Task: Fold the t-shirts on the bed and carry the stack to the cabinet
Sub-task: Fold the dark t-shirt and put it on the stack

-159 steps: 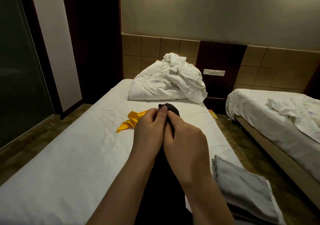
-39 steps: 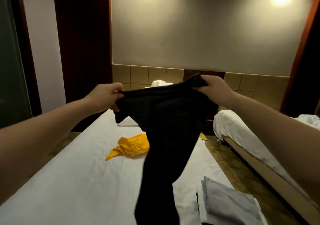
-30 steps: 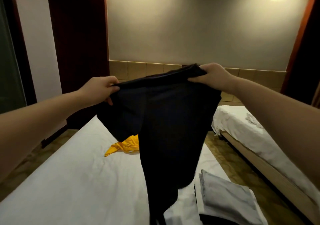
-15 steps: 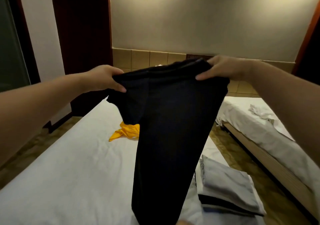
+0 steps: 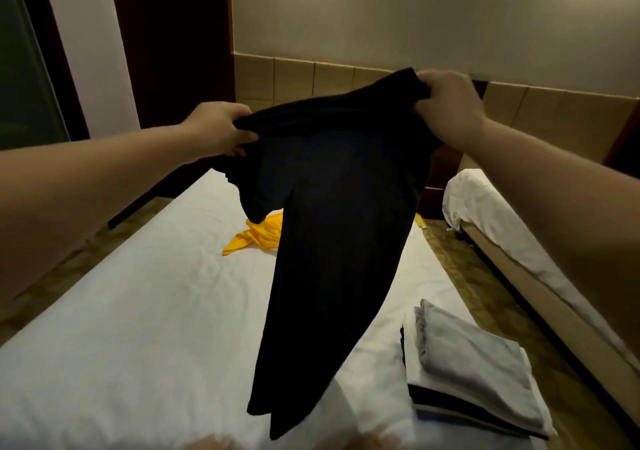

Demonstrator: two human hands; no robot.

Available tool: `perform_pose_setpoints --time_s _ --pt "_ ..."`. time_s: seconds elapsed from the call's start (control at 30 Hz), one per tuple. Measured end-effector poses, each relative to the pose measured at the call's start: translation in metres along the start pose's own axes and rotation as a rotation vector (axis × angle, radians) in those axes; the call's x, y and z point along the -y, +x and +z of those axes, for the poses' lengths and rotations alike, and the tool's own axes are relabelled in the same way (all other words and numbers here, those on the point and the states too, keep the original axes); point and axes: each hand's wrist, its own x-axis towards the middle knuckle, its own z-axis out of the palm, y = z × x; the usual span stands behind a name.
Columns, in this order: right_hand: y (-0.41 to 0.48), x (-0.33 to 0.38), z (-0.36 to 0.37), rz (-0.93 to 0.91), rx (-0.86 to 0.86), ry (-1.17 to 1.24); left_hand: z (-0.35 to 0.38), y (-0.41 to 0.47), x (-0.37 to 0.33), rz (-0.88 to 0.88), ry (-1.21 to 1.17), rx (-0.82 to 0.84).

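I hold a black t-shirt (image 5: 332,228) up in the air over the white bed (image 5: 138,328). My left hand (image 5: 216,127) grips its top edge on the left. On the right, my right hand (image 5: 446,101) grips the top edge, slightly higher. The shirt hangs down folded lengthwise, its lower end just above the sheet. A crumpled yellow t-shirt (image 5: 254,238) lies on the bed behind it, partly hidden. A stack of folded shirts (image 5: 474,370), grey on top, sits at the bed's right edge.
A second bed (image 5: 512,242) with white bedding stands to the right across a narrow strip of patterned floor (image 5: 460,276). A dark wooden panel (image 5: 173,41) and a tiled headboard wall (image 5: 294,79) are behind. Floor also shows at the left.
The view has tilted down a little. My hands keep their grip on the black shirt, and its hanging lower end has swung towards me and to the left.
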Motion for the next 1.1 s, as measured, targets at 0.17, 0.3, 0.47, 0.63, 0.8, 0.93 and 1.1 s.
perform_pose_setpoints --time_s 0.17,0.3,0.47,0.63,0.8,0.93,1.1 --pt "0.048 -0.021 0.057 0.07 0.017 -0.048 0.044 0.066 0.025 -0.062 0.086 -0.098" --pt "0.094 -0.032 0.069 0.075 -0.091 -0.111 0.04 0.115 0.028 -0.046 0.094 -0.188" --pt "0.112 -0.019 0.055 0.091 -0.191 -0.062 0.016 0.126 0.018 0.022 0.008 -0.252" --pt "0.06 0.0 0.026 -0.004 -0.085 -0.094 0.004 0.072 0.012 0.064 -0.003 -0.157" --pt "-0.051 0.012 0.025 -0.061 0.169 0.025 0.03 -0.017 0.034 0.039 0.116 0.013" --pt "-0.157 0.019 0.044 0.047 0.387 0.128 0.067 -0.111 0.068 -0.035 0.146 0.188" --pt "-0.277 0.032 0.054 0.193 0.592 0.306 0.107 -0.232 0.089 -0.147 0.112 0.359"
